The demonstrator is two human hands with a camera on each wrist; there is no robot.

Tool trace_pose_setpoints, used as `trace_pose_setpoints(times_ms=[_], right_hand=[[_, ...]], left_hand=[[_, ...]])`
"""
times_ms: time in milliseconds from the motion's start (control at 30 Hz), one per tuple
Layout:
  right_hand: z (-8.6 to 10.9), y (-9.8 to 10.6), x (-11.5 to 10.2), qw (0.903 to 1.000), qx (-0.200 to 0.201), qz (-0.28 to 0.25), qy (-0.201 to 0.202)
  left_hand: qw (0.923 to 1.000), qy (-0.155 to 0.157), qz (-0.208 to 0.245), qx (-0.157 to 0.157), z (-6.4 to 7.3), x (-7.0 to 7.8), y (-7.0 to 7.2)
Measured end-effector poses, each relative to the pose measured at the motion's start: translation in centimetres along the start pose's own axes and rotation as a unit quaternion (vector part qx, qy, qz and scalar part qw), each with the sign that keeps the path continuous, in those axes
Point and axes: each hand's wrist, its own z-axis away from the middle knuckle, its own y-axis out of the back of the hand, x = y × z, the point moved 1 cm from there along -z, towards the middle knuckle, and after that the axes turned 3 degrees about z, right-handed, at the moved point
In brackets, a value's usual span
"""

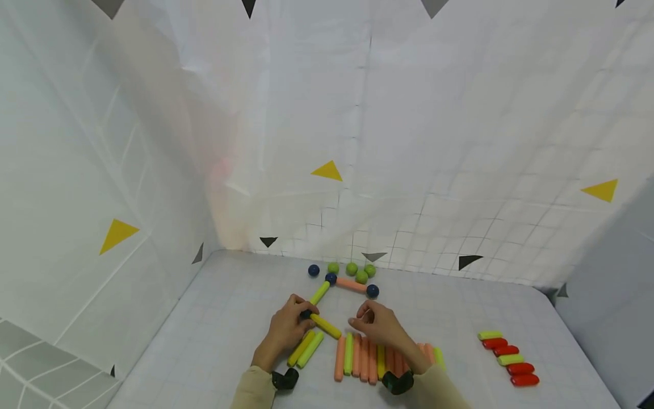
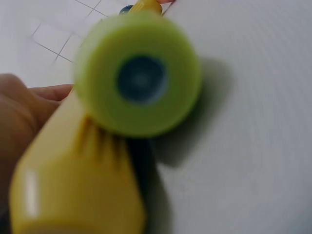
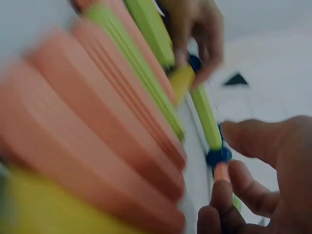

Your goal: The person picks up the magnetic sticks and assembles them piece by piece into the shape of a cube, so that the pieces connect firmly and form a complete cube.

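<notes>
Fingers [image 1: 297,301] of the left hand [image 1: 287,326] are bent, pinching a dark blue ball [image 1: 305,314], and that's beyond the row of rods [image 1: 364,360] and off to its left! A yellow rod [image 1: 326,326] joins that ball and slants to the row's far left corner; touching or just short, this view can't quite settle it. From the same ball a lime rod [image 1: 320,293] runs away from the row to a second blue ball [image 1: 331,278], and there a salmon rod [image 1: 351,284] links across to a third blue ball [image 1: 373,291]. Over to the right hand [image 1: 382,325], just past the row: fingers loosely bent, thumb a little apart, gripping nothing. Two loose rods [image 1: 310,350], yellow and lime, lie left of the row. Green balls [image 1: 352,268] sit well beyond it, and red pieces [image 1: 521,369] well to its right on the white surface [image 1: 204,341].
</notes>
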Motion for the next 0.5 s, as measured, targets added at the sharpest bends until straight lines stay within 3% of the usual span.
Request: trace_pose_setpoints(times_ms=[100,200,333,500], right_hand=[[1.0,-1.0,-1.1,0.9978,-0.035,0.031,0.047],[1.8,-1.9,-1.9,0.9920,-0.039,0.101,0.065],[2.5,-3.0,-2.8,0.9776,-0.026,0.202,0.051],[2.6,-3.7,-4.0,0.9690,-0.025,0.245,0.021]], left_hand=[[1.0000,-0.003,0.004,0.007,0.1,-0.1,-0.1],[0.9998,0.005,0.015,0.012,0.1,-0.2,-0.1],[0.9994,0.014,0.028,0.016,0.2,-0.2,0.0],[0.9986,0.015,0.042,0.027,0.3,-0.3,-0.1]])
